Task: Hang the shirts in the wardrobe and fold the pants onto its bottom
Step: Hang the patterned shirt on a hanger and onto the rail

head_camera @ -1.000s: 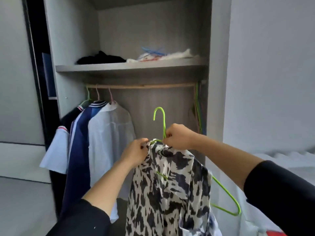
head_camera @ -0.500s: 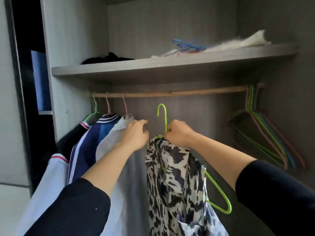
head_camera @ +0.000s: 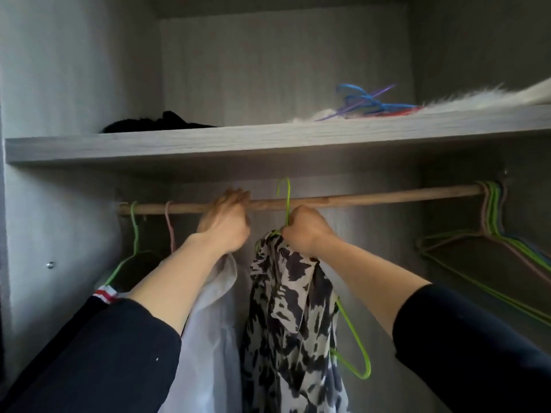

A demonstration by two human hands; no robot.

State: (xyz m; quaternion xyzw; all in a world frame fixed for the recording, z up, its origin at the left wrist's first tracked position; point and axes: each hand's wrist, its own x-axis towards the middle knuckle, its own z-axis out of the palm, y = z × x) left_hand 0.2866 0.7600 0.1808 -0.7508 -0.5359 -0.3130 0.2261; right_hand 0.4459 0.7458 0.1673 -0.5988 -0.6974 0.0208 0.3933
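Note:
My right hand [head_camera: 307, 231] grips the neck of a green wire hanger [head_camera: 354, 344] that carries a black-and-white patterned shirt [head_camera: 292, 317]. Its hook reaches up across the wooden rail [head_camera: 372, 196]. Just left of it, my left hand [head_camera: 226, 225] is up at the rail with curled fingers, closed over the hidden hook of the white shirt's hanger. The white shirt [head_camera: 214, 332] hangs right below that hand. Further left hang a dark shirt on a green hanger [head_camera: 134, 231] and a pink hook [head_camera: 170, 228].
Several empty wire hangers [head_camera: 492, 234] hang bunched at the rail's right end. The grey shelf [head_camera: 268, 141] above holds a black garment [head_camera: 158, 125], blue and purple hangers [head_camera: 363, 102] and white fabric. The wardrobe's side walls close in left and right.
I have leaned further into the wardrobe. Both hands rose to the rail: the right lifted the patterned shirt's hanger hook up to it, the left went up to the white shirt's hook.

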